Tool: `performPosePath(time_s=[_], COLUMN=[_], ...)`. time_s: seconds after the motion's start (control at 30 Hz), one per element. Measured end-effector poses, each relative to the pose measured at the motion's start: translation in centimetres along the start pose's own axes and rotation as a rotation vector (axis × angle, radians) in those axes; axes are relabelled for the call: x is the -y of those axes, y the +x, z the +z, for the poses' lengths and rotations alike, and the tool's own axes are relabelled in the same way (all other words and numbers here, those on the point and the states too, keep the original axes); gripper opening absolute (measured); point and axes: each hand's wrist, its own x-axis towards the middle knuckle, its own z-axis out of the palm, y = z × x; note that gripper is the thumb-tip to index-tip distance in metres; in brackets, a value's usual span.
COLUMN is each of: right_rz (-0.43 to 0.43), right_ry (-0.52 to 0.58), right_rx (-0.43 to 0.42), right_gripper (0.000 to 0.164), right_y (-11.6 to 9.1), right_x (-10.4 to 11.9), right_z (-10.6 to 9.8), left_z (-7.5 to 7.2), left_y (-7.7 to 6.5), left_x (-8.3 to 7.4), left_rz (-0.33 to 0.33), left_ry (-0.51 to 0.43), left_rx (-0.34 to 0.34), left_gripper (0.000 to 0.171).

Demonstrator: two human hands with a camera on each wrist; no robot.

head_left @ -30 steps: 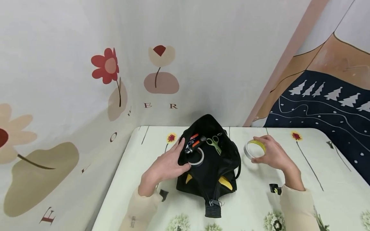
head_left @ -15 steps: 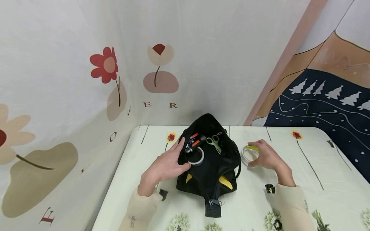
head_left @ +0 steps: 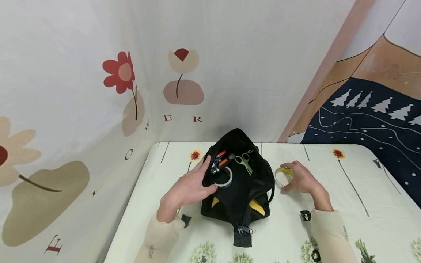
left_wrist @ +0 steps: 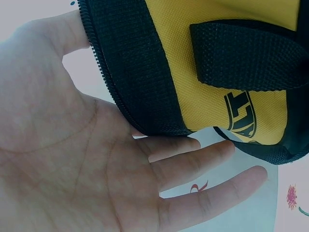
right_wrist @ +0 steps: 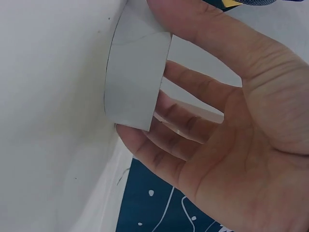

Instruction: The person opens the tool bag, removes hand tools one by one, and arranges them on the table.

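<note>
A black bag (head_left: 235,204) with yellow patches stands with its mouth gaping on the table. My left hand (head_left: 187,186) touches the bag's left rim, fingers fairly straight and thumb spread apart from them; the left wrist view shows the yellow side with a black strap (left_wrist: 251,55) and the zipper edge hiding the thumb tip. Inside lie green scissors (head_left: 243,162), orange-and-black tools (head_left: 225,160) and a roll of tape (head_left: 227,179). Right of the bag, my right hand (head_left: 304,179) grips a pale roll of tape (right_wrist: 135,77) with a yellow inside, close over the table.
The white tablecloth (head_left: 355,171) is printed with flowers and stems. A pale curtain wall (head_left: 230,73) rises at the back and left. Dark blue fabric with white trees (head_left: 361,120) hangs at the right. The bag's zipper end (head_left: 242,237) points toward the front.
My right hand has moved slightly left and down with the roll of tape, toward the tabletop. The left hand and the bag have stayed in place.
</note>
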Motion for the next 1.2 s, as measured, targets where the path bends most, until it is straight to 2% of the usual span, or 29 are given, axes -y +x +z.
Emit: performPosePath(time_s=[0.3, 0.53, 0.7, 0.93, 1.1, 1.2], right_rz=[0.046, 0.063, 0.049, 0.014, 0.032, 0.01], right_ry=[0.006, 0.027, 0.021, 0.034, 0.032, 0.026], right_rx=[0.047, 0.099, 0.106, 0.071, 0.01, -0.036], right_gripper=[0.095, 0.109, 0.114, 0.115, 0.111, 0.105], right_y=[0.2, 0.3, 0.0, -1.4, -2.2, -2.4], right_x=[0.8, 0.7, 0.6, 0.6, 1.3, 1.9], right_z=[-0.2, -0.3, -0.5, -2.0, -3.4, -4.0], left_z=[-0.1, -0.2, -0.1, -0.1, -0.1, 0.0], left_y=[-0.1, -0.2, -0.2, -0.3, -0.3, -0.3], left_x=[0.2, 0.2, 0.3, 0.2, 0.2, 0.2], left_rz=[0.001, 0.007, 0.005, 0.009, 0.012, 0.014], left_ry=[0.007, 0.003, -0.004, -0.009, -0.016, -0.021], left_rx=[-0.011, -0.013, -0.004, 0.002, 0.003, 0.004], left_gripper=[0.097, 0.097, 0.097, 0.098, 0.097, 0.096])
